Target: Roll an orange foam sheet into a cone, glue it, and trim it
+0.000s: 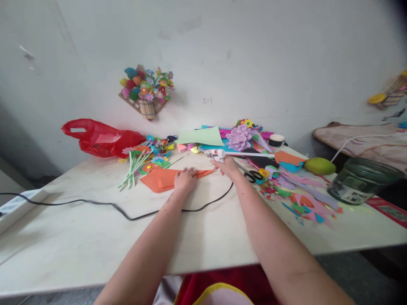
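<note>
An orange sheet [157, 180], partly folded over, lies on the white table [95, 237]. My left hand [186, 178] rests on it near its middle, fingers spread and pressing down. My right hand [226, 166] is closed around a white glue gun [218, 154] just beyond the sheet's narrow right tip, with its fingertips close to that tip. A white glue stick [249, 154] sticks out to the right from the gun. The gun's trigger is hidden by my fingers.
Green strips [132, 171] and foam flowers lie left, by a red bag [101, 137]. Black scissors [253, 175], paper scraps [308, 207], a green mango [319, 166] and a glass jar [359, 182] are on the right. A black cord [117, 207] crosses the table.
</note>
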`<state>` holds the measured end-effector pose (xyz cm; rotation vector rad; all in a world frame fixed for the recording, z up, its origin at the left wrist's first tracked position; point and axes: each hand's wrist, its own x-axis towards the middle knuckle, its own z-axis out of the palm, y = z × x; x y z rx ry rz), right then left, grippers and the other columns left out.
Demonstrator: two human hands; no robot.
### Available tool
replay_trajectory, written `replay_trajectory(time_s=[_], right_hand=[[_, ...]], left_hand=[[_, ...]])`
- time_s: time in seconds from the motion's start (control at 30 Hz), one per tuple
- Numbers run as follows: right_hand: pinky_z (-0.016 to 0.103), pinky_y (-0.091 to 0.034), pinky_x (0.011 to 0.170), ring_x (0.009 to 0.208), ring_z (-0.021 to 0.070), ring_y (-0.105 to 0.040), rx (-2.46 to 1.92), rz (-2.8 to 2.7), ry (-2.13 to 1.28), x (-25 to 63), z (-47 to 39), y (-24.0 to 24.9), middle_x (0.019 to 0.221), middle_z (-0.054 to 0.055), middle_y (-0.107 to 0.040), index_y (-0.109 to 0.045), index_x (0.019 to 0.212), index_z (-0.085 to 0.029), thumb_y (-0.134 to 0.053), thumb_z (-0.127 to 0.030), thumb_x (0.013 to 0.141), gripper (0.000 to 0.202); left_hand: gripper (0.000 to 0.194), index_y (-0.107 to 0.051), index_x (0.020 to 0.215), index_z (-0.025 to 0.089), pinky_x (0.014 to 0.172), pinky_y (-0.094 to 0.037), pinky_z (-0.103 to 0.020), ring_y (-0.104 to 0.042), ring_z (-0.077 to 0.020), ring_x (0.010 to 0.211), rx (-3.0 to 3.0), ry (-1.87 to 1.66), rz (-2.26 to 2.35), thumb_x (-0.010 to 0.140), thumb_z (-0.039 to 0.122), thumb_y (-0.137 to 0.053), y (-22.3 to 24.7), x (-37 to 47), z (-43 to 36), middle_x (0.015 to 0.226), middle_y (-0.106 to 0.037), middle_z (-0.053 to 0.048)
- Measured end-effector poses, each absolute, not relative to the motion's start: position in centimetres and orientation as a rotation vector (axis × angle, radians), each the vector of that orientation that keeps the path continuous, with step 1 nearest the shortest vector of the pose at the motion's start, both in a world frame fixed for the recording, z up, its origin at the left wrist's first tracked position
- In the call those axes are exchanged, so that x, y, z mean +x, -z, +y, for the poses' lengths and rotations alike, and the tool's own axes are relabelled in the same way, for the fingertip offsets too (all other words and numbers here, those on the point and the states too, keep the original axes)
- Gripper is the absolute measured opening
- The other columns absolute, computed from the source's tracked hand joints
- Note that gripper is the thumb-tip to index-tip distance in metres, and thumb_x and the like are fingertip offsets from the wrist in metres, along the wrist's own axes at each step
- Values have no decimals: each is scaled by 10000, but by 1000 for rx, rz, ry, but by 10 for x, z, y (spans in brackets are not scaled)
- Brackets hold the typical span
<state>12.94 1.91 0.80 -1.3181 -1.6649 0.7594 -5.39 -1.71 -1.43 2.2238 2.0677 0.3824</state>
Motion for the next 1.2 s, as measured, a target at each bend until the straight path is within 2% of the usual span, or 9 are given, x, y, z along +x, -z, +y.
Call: replay_trajectory(time_s=[0.2,0.33,0.57,0.63,0.77,1.0,1.2], right_hand=[[157,-320,314,321,39,-399,-1336,-1596,-881,143,12,-20,615,41,-646,-593,855,-106,-643,-390,697,329],[162,-317,311,309,35,-385,-1375,-1619,-827,151,9,-23,618,40,-644,-591,828,-107,-631,-396,706,316],[184,-318,321,299,38,-393,-1481,-1615,-897,155,6,-12,673,65,-660,-614,794,-111,-601,-402,723,300],[182,-311,322,297,35,-387,-1510,-1601,-913,155,3,-9,671,59,-661,-616,794,-112,-605,-404,720,301],[173,-321,320,309,35,-386,-1500,-1576,-940,152,-2,-8,676,54,-659,-601,811,-112,-596,-412,725,313],[170,-308,314,328,35,-394,-1434,-1588,-998,152,-4,-7,710,65,-667,-598,794,-118,-566,-493,734,382],[182,-314,329,332,45,-404,-1521,-1683,-1003,158,-8,-10,659,66,-661,-599,784,-122,-522,-632,697,524]], left_hand=[[394,-562,1123,327,927,-334,-400,-436,-203,1143,2263,-423,2204,835,231,-312,14,-38,-21,1227,-542,1],[403,-559,1132,314,901,-352,-404,-452,-213,1119,2237,-458,2275,839,208,-303,14,-28,-21,1195,-561,-23],[360,-611,1076,309,919,-362,-423,-449,-260,1158,2090,-552,2267,849,311,-332,11,-28,-21,1340,-433,-22],[353,-620,1062,303,873,-397,-395,-502,-254,1099,2093,-573,2265,845,312,-342,10,-31,-21,1279,-498,-38],[348,-634,1043,267,750,-448,-340,-586,-247,940,2098,-563,2293,828,343,-371,7,-40,-20,992,-654,-82],[322,-662,984,309,749,-443,-302,-586,-226,931,2026,-605,2249,772,461,-474,3,-56,-22,978,-666,-35],[296,-684,895,321,735,-434,-281,-588,-212,912,1982,-626,2219,756,493,-488,3,-59,-21,970,-670,-5]])
